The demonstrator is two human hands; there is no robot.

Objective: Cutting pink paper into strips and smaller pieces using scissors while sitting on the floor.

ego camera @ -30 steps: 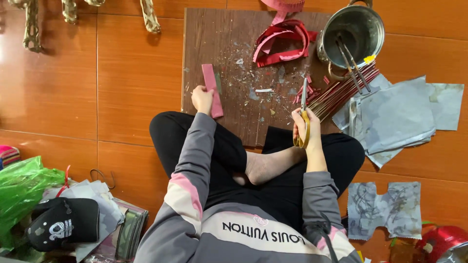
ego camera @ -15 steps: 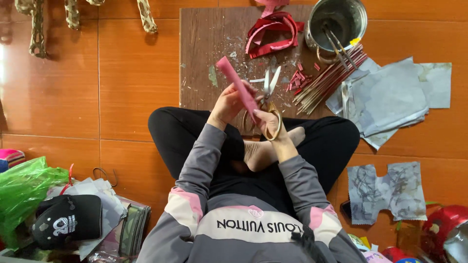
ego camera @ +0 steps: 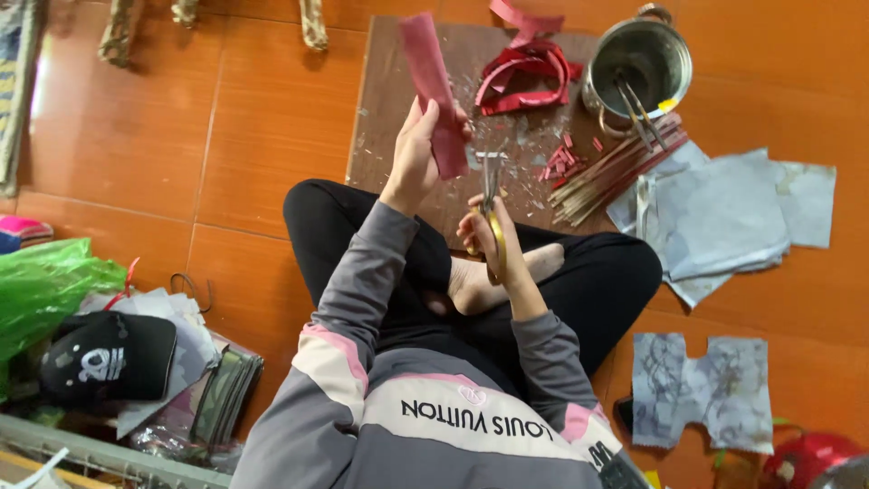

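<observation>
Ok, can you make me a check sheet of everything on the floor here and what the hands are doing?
Surface: brown board on an orange tiled floor, littered with small scraps.
Job's things: pink strip, scissors.
Clutter: metal pot holding tools, bundle of sticks, red offcuts, grey paper sheets, black cap, green bag.
Hands: left hand holds the strip up; right hand grips the scissors, blades toward the strip.
Cables: nothing seen.
Surroundings: person sits cross-legged, barefoot.
</observation>
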